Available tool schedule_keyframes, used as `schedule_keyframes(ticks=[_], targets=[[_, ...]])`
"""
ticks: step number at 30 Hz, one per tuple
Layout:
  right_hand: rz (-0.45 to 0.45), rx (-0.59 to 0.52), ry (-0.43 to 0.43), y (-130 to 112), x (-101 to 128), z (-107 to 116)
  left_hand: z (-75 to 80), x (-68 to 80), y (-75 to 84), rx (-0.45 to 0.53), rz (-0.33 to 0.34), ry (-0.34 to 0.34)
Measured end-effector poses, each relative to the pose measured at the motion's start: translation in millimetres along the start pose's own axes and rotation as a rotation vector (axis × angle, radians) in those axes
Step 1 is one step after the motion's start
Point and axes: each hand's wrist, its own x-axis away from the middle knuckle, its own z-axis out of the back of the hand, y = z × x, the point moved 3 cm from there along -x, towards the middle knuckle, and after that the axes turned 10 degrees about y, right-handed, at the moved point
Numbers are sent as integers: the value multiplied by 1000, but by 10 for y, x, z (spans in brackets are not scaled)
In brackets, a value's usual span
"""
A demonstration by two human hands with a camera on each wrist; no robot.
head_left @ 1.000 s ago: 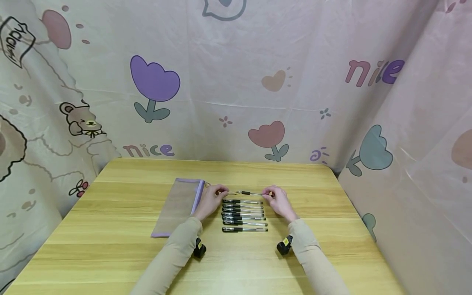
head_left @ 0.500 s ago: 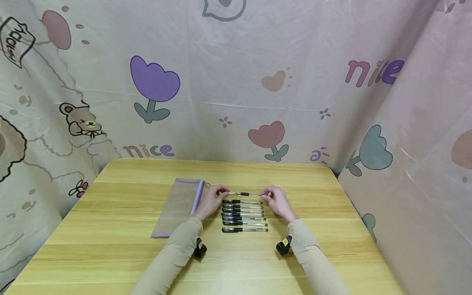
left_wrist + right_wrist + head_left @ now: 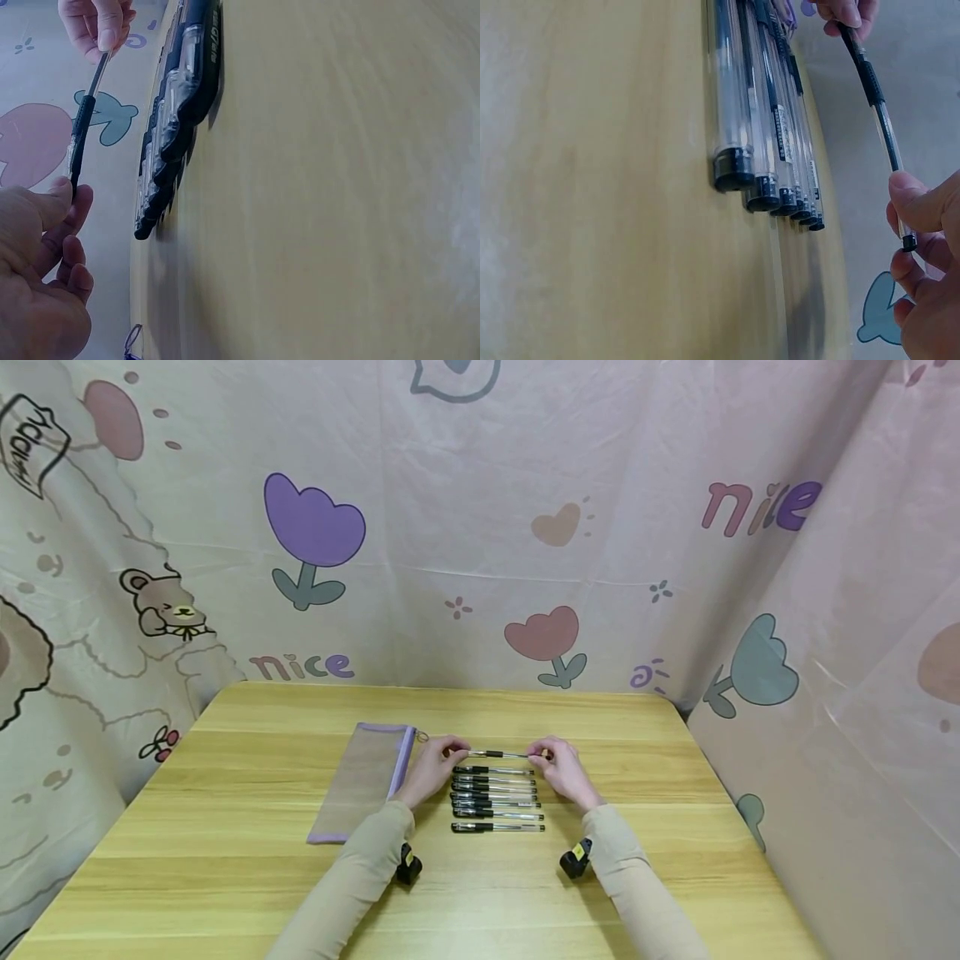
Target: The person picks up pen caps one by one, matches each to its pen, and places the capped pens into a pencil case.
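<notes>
Both hands hold one gel pen point(image 3: 495, 754) level above the far end of a row of pens. My left hand point(image 3: 433, 768) pinches its black cap end between thumb and fingertips, with the other fingers curled, as the left wrist view shows. At the opposite end, my right hand point(image 3: 564, 772) pinches the clear barrel near its black end plug point(image 3: 909, 243). A black grip section point(image 3: 82, 120) shows between the hands. Below lie several similar capped pens point(image 3: 495, 803) side by side, caps to the left. How far the held pen's cap is pushed on is hard to tell.
Left of the pens lies a flat translucent zip pouch point(image 3: 356, 785) with purple edging and a ring point(image 3: 422, 737) at its zip. All rests on a wooden table point(image 3: 247, 810). A printed curtain point(image 3: 450, 510) hangs behind and along both sides.
A second ago a gap showed between the pen's tip and the small piece in my left hand. The two have come together, and the hands stand slightly closer. The row has not moved.
</notes>
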Motion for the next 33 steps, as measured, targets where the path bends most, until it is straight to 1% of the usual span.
schedule_keyframes(ticks=[5, 9, 13, 16, 22, 28, 33], targets=[[-12, -1, -8, -23, -5, 2, -3, -7, 5, 23, -10, -4], [20, -2, -3, -56, 0, 14, -10, -12, 2, 16, -9, -9], [50, -15, 4, -63, 6, 20, 1, -9, 25, 31, 3, -14], [54, -35, 3, -58, 6, 15, 13, -3, 33, 56, 7, 0], [65, -80, 1, -64, 7, -30, 13, -7, 0, 75, 20, 37], [58, -106, 13, -39, 19, -96, 7, -4, -21, 89, 10, 55], [73, -112, 21, -51, 26, -125, 11, 10, -36, 119, 16, 72]])
